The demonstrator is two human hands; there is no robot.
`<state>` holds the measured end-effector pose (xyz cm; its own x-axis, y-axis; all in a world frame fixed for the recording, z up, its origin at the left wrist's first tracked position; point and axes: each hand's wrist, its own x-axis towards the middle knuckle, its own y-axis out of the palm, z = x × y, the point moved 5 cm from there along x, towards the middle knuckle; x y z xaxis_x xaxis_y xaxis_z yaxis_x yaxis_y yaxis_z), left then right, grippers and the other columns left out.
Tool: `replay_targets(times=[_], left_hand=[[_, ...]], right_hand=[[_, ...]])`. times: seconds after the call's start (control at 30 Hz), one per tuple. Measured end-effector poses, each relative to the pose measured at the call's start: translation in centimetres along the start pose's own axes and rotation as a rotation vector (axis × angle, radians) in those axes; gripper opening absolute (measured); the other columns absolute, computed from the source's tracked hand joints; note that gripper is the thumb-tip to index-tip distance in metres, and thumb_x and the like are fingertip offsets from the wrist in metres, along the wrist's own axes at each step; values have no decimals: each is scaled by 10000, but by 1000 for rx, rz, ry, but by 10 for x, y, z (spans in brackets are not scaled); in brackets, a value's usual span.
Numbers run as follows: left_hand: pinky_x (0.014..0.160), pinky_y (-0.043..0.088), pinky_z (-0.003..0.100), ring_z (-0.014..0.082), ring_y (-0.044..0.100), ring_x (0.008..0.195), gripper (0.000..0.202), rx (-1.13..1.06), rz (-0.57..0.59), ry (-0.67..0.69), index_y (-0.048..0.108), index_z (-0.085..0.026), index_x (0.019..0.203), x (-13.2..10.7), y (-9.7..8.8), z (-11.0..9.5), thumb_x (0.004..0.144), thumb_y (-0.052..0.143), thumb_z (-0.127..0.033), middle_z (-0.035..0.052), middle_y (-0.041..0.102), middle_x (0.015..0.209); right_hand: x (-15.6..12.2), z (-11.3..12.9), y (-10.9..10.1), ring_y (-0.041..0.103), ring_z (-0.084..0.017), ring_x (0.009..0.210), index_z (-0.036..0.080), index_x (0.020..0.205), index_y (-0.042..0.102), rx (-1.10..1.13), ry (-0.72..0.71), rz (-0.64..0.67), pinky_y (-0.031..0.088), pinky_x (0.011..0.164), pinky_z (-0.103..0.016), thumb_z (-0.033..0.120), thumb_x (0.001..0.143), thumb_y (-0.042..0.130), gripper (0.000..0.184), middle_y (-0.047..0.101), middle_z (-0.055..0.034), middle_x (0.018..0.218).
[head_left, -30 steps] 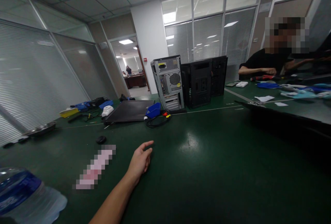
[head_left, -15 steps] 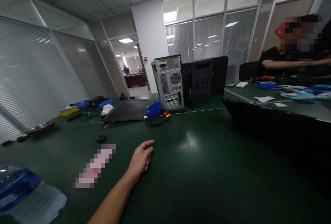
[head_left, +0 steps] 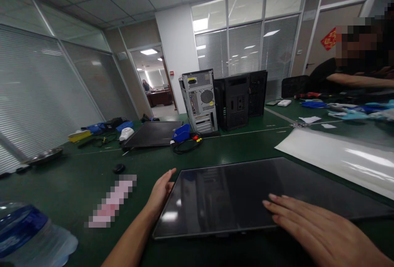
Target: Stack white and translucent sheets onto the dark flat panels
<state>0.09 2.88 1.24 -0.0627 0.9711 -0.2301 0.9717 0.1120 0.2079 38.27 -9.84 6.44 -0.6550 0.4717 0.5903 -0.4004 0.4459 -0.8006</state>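
dark panel (head_left: 234, 193): lying flat on the green table (head_left: 240, 143), lower centre of frame.
left hand (head_left: 160, 193): I see it against the panel's left edge — grip I can't tell.
right hand (head_left: 308, 228): lower right, palm flat on the panel — fingers apart.

A thin, glossy black panel (head_left: 234, 193) lies flat and face up on the dark green table (head_left: 243, 143), long edge nearest the camera, its surface mirroring ceiling lights, a white sheet (head_left: 335, 156) just beyond.
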Motion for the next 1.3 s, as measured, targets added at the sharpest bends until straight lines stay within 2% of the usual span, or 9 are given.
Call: replay_targets(times=[0.1, 0.2, 0.37, 0.57, 0.73, 0.87, 1.03, 1.17, 1.3], left_hand=[[547, 519, 290, 196, 676, 585, 652, -49, -90, 24, 393, -154, 1400, 6, -13, -1, 803, 634, -256, 42, 704, 684], [608, 542, 304, 186, 692, 658, 693, -59, -90, 28, 433, -198, 1367, 9, -16, 1, 723, 676, -118, 70, 729, 880], [628, 553, 305, 173, 704, 704, 740, -141, -93, 70, 397, -232, 1373, 10, -15, 3, 698, 593, 0, 98, 711, 1049], [649, 563, 312, 176, 711, 731, 702, -129, -162, 92, 433, -225, 1359, 11, -17, 0, 712, 551, 22, 112, 704, 1093], [779, 562, 349, 226, 689, 963, 668, -144, -212, 138, 477, -243, 1328, 17, -25, -1, 711, 601, -16, 129, 586, 1325], [971, 470, 327, 256, 505, 1262, 576, -70, -216, 222, 586, -233, 1223, 23, -32, -1, 684, 668, -49, 97, 433, 1476], [1051, 398, 378, 264, 455, 1305, 501, -68, -147, 227, 629, -224, 1166, 24, -30, 1, 688, 677, -82, 84, 453, 1464], [1072, 369, 381, 261, 460, 1301, 443, -60, -153, 225, 655, -198, 1119, 26, -32, 3, 689, 667, -89, 109, 501, 1422], [1073, 365, 372, 255, 467, 1296, 436, -52, -151, 232, 667, -202, 1105, 28, -34, 4, 682, 670, -99, 107, 521, 1404]], right_hand=[[29, 5, 21, 500, -169, 1229, 249, 1349, 489, -110, -177, 56, 488, 988, -300, 197, 877, 484, 475, 534, -19, 1330], [48, -11, 41, 484, -156, 1244, 260, 1274, 548, -40, -126, 150, 472, 1006, -324, 177, 907, 443, 391, 536, -6, 1335], [48, -62, 66, 496, -151, 1236, 309, 1316, 498, 143, 36, 423, 458, 1017, -324, 364, 929, 438, 396, 526, 4, 1354], [-23, -198, 59, 428, -297, 1286, 130, 1323, 526, -267, 492, 165, 332, 1080, -405, 463, 906, 422, 544, 453, -187, 1388], [-97, -268, 58, 555, -333, 1129, 10, 1267, 546, -348, 843, 249, 438, 887, -422, 589, 885, 371, 715, 534, -306, 1223], [-106, -270, 53, 653, -274, 864, 87, 1162, 635, -310, 922, 316, 442, 686, -378, 546, 921, 271, 633, 638, -250, 1042], [-98, -261, 44, 605, -230, 563, 138, 1104, 645, -320, 1005, 330, 323, 494, -346, 496, 915, 256, 562, 649, -231, 828], [-88, -251, 34, 591, -231, 542, 183, 1026, 637, -306, 1064, 317, 313, 469, -335, 565, 893, 277, 542, 656, -201, 819], [-57, -215, 29, 620, -252, 604, 221, 1153, 575, -333, 1018, 265, 367, 484, -344, 581, 891, 290, 529, 673, -163, 899]])
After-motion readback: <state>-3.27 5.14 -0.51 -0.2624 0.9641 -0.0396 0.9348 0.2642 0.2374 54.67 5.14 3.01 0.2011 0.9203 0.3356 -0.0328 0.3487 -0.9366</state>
